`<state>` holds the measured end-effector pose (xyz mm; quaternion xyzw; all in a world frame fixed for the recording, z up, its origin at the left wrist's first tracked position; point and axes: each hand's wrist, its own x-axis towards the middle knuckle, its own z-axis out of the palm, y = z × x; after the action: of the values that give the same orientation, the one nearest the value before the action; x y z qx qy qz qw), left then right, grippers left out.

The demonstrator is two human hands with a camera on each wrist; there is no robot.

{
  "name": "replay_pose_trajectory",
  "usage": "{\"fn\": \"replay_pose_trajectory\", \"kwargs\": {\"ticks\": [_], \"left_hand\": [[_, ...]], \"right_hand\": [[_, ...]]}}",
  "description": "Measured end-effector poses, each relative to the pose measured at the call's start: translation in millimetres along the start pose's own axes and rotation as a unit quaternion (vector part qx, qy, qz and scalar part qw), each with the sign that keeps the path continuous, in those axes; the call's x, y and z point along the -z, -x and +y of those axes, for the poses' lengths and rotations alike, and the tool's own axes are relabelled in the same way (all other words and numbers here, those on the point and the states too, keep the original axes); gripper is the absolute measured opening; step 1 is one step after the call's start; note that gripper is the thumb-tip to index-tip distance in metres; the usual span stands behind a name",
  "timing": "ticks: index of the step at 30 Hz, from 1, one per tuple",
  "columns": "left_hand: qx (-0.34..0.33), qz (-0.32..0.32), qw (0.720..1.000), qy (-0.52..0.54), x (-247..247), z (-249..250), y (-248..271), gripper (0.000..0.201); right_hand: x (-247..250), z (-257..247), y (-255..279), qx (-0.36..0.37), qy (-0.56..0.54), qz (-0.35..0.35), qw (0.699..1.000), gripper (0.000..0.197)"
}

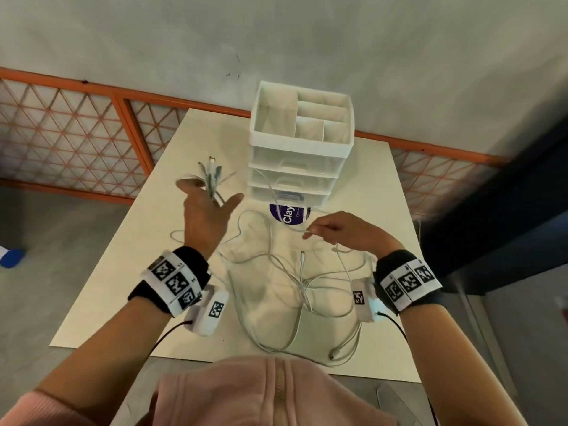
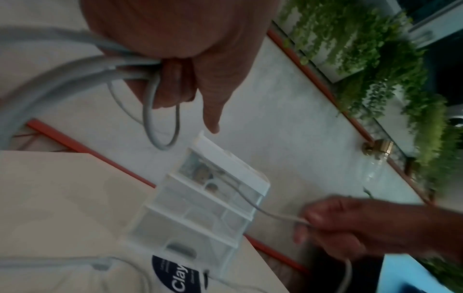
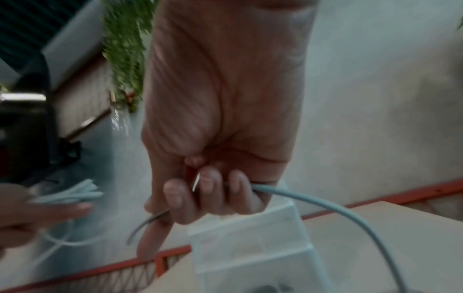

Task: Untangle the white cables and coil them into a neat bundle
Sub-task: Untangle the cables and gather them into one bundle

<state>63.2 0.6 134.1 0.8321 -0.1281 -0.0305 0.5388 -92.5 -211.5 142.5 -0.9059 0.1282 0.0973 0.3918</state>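
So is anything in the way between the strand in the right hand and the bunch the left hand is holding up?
Nothing solid visible. The right hand pinches a strand, the left hand grips the gathered white cables above the table. But the slack runs into a crossed tangle on the table.

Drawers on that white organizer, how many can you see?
3, stacked under the open divided tray: top drawer, middle drawer, bottom drawer just above the Clay label. A cable partly crosses them.
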Motion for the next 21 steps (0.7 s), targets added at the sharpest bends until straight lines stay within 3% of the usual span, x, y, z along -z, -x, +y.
{"fn": "replay_pose_trajectory", "kwargs": {"ticks": [5, 9, 12, 14, 15, 17, 21], "left_hand": [[-0.032, -0.087, 0.993, -0.075, -18, 5, 14, 0.042], [-0.076, -0.121, 0.985, -0.093, -18, 6, 18, 0.039], [-0.078, -0.284, 0.955, -0.011, -18, 6, 22, 0.028], [-0.083, -0.390, 0.917, -0.030, -18, 4, 27, 0.019], [-0.095, -0.405, 0.907, -0.063, -19, 1, 28, 0.017], [-0.118, -0.375, 0.912, -0.116, -16, -5, 25, 0.020], [-0.119, -0.230, 0.960, -0.104, 1, -17, 7, 0.024]], "right_hand": [[-4, -24, -12, 0.007, 0.042, -0.007, 0.999, 0.026], [-8, -26, -11, 0.000, 0.070, -0.026, 0.997, 0.025], [-13, -34, -10, 0.040, 0.028, -0.034, 0.998, 0.026], [-12, -36, -8, 0.054, 0.008, -0.014, 0.998, 0.025], [-10, -34, -6, 0.048, -0.001, 0.000, 0.999, 0.025], [-4, -22, -2, 0.017, -0.012, 0.019, 1.000, 0.024], [3, 30, 11, -0.086, 0.052, 0.052, 0.994, 0.033]]}}
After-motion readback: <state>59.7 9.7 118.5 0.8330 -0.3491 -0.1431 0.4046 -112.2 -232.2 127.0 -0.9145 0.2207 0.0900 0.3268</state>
